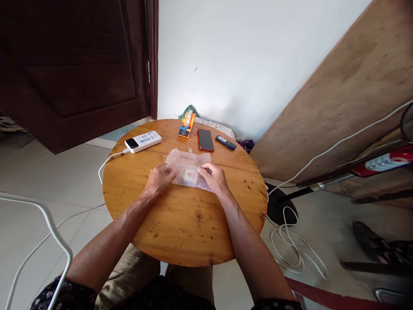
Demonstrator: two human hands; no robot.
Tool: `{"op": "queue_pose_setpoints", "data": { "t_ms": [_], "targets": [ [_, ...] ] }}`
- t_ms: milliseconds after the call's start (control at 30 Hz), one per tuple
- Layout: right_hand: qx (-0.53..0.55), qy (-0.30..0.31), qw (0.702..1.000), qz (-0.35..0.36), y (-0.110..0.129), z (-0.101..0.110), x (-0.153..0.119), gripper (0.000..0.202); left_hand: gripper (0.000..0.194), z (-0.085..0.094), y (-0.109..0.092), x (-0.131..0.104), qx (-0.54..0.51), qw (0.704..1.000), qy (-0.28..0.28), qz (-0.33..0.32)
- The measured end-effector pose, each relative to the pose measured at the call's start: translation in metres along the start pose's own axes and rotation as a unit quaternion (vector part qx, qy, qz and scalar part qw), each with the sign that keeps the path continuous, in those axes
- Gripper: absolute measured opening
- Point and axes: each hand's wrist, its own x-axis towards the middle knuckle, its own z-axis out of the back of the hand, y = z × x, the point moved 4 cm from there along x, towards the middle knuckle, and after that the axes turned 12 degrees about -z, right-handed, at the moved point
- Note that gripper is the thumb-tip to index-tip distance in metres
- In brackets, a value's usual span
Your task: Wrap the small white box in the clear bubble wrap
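White cable (53, 232) is routed left of the left hand (160, 177), nearer the camera. Bubble wrap (180, 157) on the counter (180, 228) is pinched at opposite sides by the left hand and right hand (215, 176); a red-marked packet (190, 175) is located between them.

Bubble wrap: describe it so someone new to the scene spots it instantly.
Start at the round wooden table. Near its middle lies the bubble wrap, the left hand and right hand at its sides, a small red-marked white item at its near part. Unlike the white power bank, tape dispenser and red-edged phone beyond it, it is a clear, crinkled sheet.
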Motion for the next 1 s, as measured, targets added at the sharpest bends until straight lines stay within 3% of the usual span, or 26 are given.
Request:
{"op": "queue_pose_setpoints", "data": {
  "t_ms": [133,267,467,833,1000],
  "targets": [
    [0.02,0.008,1.0,-0.016,-0.003,0.0,0.0,0.019,0.025,0.01,-0.006,0.001,0.059,0.998,-0.028,0.007],
    [0.03,0.012,0.999,-0.024,-0.001,-0.001,0.0,0.019,0.049,0.016,-0.01,0.0,0.085,0.993,-0.076,-0.016],
    [0.052,0.063,0.996,-0.041,0.008,0.004,-0.006,0.026,0.076,0.008,0.0,0.001,0.004,0.999,-0.043,0.007],
    [0.068,0.136,0.987,-0.053,0.005,-0.007,-0.006,0.022,0.041,0.008,-0.007,0.0,-0.136,0.989,-0.04,0.043],
    [0.058,0.155,0.984,-0.059,0.009,-0.007,-0.009,0.021,0.04,0.007,-0.013,-0.001,-0.178,0.982,-0.001,0.061]
  ]
}}
